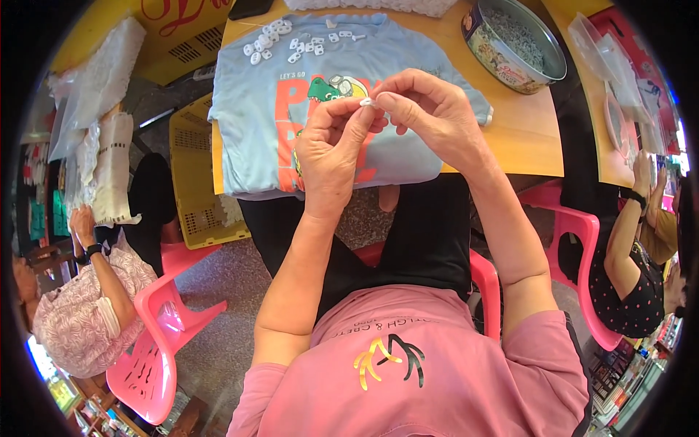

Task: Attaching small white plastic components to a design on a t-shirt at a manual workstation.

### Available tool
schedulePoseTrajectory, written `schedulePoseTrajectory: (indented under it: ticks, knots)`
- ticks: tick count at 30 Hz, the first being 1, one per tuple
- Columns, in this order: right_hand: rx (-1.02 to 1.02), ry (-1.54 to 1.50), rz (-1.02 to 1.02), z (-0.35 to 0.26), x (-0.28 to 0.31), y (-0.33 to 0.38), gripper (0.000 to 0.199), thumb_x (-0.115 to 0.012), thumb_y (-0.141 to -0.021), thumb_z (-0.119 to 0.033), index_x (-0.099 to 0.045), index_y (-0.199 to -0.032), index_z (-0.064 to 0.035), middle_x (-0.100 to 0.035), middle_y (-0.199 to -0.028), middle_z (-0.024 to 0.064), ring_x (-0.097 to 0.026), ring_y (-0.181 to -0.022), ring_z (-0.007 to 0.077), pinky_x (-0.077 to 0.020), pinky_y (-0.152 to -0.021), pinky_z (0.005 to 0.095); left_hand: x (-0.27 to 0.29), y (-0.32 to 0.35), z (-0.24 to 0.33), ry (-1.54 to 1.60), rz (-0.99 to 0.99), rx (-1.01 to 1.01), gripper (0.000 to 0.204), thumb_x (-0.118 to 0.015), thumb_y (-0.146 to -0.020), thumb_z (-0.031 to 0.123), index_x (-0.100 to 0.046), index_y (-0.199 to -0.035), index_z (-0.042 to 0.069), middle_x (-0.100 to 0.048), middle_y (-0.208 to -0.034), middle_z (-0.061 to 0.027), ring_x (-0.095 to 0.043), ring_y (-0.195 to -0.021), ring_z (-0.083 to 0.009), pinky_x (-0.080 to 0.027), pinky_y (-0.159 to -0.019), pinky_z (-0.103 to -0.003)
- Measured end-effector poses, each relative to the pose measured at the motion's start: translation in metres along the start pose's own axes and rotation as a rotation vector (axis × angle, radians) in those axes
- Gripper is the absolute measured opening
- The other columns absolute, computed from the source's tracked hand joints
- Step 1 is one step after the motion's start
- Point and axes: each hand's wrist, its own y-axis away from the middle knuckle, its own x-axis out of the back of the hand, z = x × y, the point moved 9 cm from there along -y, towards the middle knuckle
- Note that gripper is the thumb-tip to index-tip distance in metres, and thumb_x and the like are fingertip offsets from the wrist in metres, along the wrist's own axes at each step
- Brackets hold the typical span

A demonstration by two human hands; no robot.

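Note:
Above a light blue T-shirt (255, 95) with a red print, my two hands meet. My left hand (329, 156) pinches a small white plastic piece (367, 103) between thumb and fingertips. The fingers of my right hand (429, 116) are closed in a pinch right at that piece; whatever they hold is too small to make out. Farther off on the shirt lies a cluster of white oval plastic pieces with holes (261, 45). To its right are several loose white pieces (309, 48).
A round tin (480, 54) full of small metal parts stands on the wooden table (535, 138) at the far right. A yellow crate (195, 211) sits left of the table. Pink chairs (156, 364) and seated people are on both sides. A dark object (250, 7) lies at the far edge.

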Motion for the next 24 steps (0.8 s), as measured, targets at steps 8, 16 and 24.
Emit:
schedulePoseTrajectory:
  ticks: [8, 16, 24]
  knots:
    - [0.043, 0.174, 0.070, -0.004, 0.004, 0.004, 0.016, -0.067, -0.093, -0.013, -0.067, -0.100, 0.0015, -0.067, -0.087, 0.0025, -0.059, -0.075, 0.0064, -0.0494, -0.065, 0.0216, -0.008, 0.001, 0.005, -0.148, -0.071, 0.037, 0.014, -0.065, -0.095, 0.010, -0.063, -0.104, -0.001, -0.070, -0.091, -0.0069, -0.067, -0.084, -0.0117, -0.053, -0.075, -0.024]
    - [0.226, 0.338, 0.137, -0.023, 0.027, 0.008, 0.015, -0.066, -0.093, -0.012, -0.067, -0.100, 0.0020, -0.063, -0.082, -0.0002, -0.055, -0.071, 0.0046, -0.0470, -0.063, 0.0202, -0.002, -0.001, -0.002, -0.139, -0.060, 0.003, 0.011, -0.063, -0.096, 0.009, -0.062, -0.102, 0.000, -0.069, -0.091, -0.0069, -0.066, -0.082, -0.0123, -0.053, -0.077, -0.027]
    - [0.170, 0.655, 0.198, -0.020, 0.075, 0.022, 0.011, -0.069, -0.089, -0.008, -0.067, -0.096, 0.0005, -0.063, -0.083, 0.0004, -0.055, -0.071, 0.0063, -0.0454, -0.063, 0.0210, 0.001, -0.002, 0.006, 0.046, 0.022, -0.051, 0.008, -0.061, -0.095, 0.004, -0.059, -0.102, 0.000, -0.069, -0.095, -0.0126, -0.066, -0.078, -0.0174, -0.055, -0.077, -0.033]
